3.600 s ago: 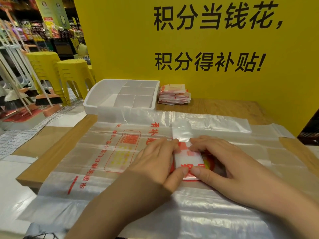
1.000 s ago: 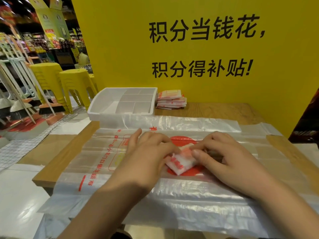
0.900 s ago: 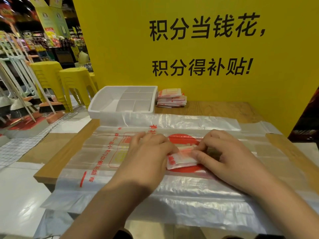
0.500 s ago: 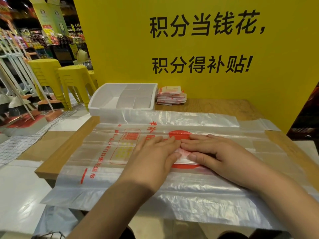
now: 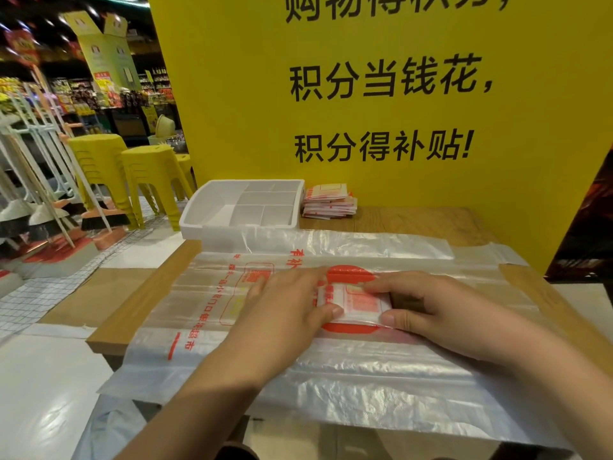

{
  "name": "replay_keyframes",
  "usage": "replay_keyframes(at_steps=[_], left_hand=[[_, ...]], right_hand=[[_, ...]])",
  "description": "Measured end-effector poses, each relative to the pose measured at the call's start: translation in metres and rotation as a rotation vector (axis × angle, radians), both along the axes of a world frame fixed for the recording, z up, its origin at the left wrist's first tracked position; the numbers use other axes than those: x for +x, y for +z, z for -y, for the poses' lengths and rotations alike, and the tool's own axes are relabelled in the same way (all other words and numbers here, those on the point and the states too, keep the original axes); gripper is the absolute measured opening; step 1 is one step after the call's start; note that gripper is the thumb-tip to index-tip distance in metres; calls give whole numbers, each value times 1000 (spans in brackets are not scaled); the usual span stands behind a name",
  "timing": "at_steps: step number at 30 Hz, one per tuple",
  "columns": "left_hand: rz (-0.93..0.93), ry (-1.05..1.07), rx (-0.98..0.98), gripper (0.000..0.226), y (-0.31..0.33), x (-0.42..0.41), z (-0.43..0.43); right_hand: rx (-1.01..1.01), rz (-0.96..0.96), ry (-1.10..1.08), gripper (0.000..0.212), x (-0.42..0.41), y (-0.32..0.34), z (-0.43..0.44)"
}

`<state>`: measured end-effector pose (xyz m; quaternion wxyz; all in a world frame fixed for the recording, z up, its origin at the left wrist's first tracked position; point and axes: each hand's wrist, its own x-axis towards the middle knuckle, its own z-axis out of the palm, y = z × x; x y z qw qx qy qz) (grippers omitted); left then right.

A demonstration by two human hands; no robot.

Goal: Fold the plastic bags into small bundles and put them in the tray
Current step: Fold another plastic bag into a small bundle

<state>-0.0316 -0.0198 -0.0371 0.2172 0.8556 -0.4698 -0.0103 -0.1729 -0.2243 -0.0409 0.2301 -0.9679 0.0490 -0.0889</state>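
A: Where's the folded bundle (image 5: 352, 302) rn?

B: Mid tabletop (image 5: 414, 220), lying on the spread plastic bags (image 5: 331, 376), between both hands. Not in the tray (image 5: 189, 221) yet. That sits at the far left corner, well apart.

A: Hands?

B: The left hand (image 5: 292, 313) lies fairly flat, straight fingers over the bundle's left end, thumb pressing the near corner. The right hand (image 5: 428, 313) is curled, forefinger on the far edge & thumb on the near edge, pinching it.

A: How'll it handle?

B: Very light, I'd say. Thin film, slick & springy, so it'll prob unfold the sec pressure comes off. Soft, not fragile. Best hold is across the short way: thumb on the near edge, fingers on the far edge, squeezing all layers so the last fold stays trapped.

A: Risks?

B: The sheet underneath looks just as slippery & could drag along w/ the bundle if it's slid, not lifted. Lift straight up, then carry over. Btw the stack of finished bundles (image 5: 328, 202) is just right of the tray, not in it.
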Motion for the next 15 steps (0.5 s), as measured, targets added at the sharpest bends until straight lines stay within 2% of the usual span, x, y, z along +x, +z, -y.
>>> replay_keyframes(at_steps=[2,7,10,14,15], left_hand=[[30,34,6,57,4,3,3],[-239,-7,-181,55,15,10,12],[-384,-20,-304,44,23,15,16],[-754,-95,-490,37,44,27,26],[-805,-117,-535,36,49,30,31]], right_hand=[[29,17,-2,45,1,2,1],[92,88,-8,55,10,10,-3],[153,166,-68,57,18,14,-5],[644,221,-90,39,27,28,2],[708,221,-82,37,30,32,7]])
